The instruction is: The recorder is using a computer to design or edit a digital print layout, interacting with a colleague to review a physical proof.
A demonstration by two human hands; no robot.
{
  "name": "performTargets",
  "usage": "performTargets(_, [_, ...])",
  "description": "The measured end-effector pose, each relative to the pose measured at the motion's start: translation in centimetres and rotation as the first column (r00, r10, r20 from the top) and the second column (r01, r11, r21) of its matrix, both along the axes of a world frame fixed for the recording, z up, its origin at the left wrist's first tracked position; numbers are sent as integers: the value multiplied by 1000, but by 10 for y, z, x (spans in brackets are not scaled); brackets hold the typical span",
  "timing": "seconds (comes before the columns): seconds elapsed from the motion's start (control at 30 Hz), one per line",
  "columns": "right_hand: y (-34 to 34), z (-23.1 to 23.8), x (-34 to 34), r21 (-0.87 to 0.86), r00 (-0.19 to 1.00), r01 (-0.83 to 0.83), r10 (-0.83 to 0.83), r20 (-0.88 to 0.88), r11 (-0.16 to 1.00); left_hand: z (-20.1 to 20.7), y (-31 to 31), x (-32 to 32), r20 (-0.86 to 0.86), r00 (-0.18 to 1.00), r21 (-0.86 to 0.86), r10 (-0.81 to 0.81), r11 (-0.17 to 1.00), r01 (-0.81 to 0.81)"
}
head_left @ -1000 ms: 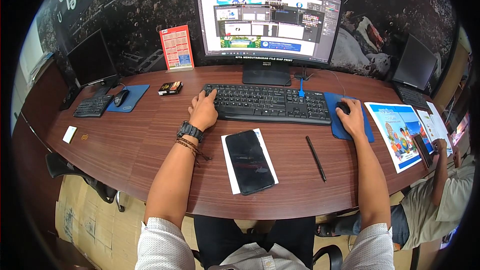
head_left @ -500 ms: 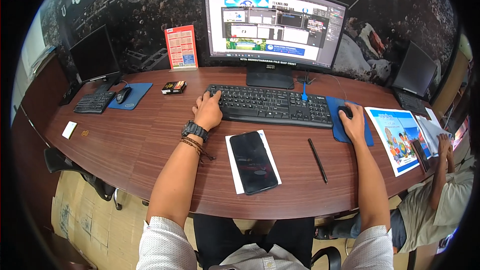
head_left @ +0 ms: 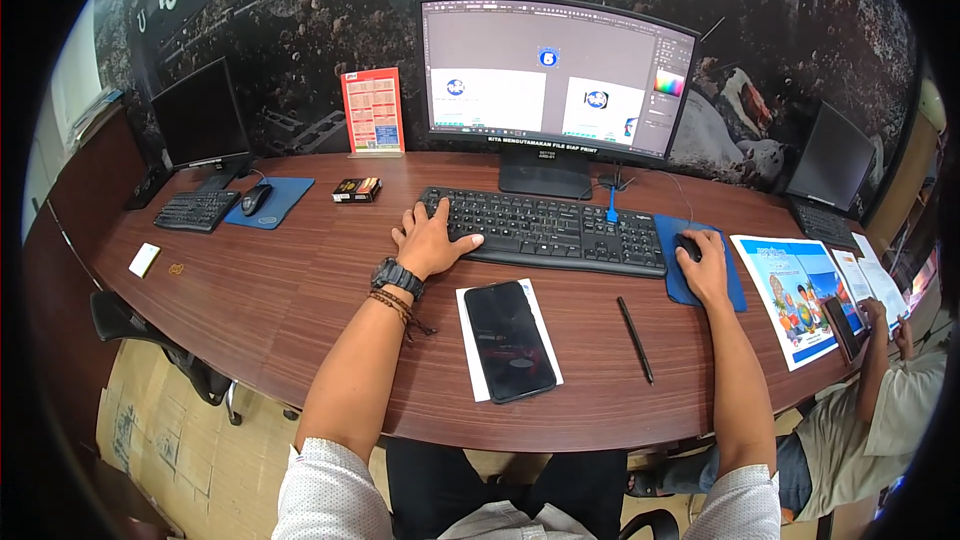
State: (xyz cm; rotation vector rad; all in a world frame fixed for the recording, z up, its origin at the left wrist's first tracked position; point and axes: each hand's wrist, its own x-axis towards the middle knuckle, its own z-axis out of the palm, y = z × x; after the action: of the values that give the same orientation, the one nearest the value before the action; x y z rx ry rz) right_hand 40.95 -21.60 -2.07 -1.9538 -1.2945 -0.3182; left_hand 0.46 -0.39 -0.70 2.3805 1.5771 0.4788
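My left hand [head_left: 429,243] rests on the left end of a black keyboard [head_left: 545,235], fingers spread and the thumb stretched over its front edge. My right hand [head_left: 708,265] is wrapped over a black computer mouse [head_left: 687,246] on a blue mouse pad [head_left: 679,285]. Behind the keyboard stands a wide curved monitor [head_left: 540,135]. Its screen shows a grey workspace with white pages and a small round blue logo. Between my forearms a dark smartphone [head_left: 508,342] lies on white paper [head_left: 478,380]. A black pen [head_left: 635,340] lies nearer my right arm.
A red and white stand-up card [head_left: 373,110] and a small dark box [head_left: 357,190] are left of the monitor. Far left are another monitor [head_left: 200,118] and mouse [head_left: 256,200]. At right lie a colourful printed sheet [head_left: 790,290] and papers under another person's hands [head_left: 875,325].
The screen has gone from several window thumbnails to a workspace with white pages. My left thumb has stretched out along the keyboard. The other person's hands have shifted on the papers.
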Motion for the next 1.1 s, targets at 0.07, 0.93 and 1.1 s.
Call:
performTargets(0.07, [0,-1,0,3,1000,-15,15,4,1000,0,0,0,7,1000,-3,-1,1000,1])
performTargets(0.93, [1,-1,1,37,996,-91,90,13,995,25,-30,7,-190,971,63,-147,985,162])
performTargets(1.1, [0,1,-2,29,997,-79,79,7,996,23,-29,8,-215,964,38,-157,985,169])
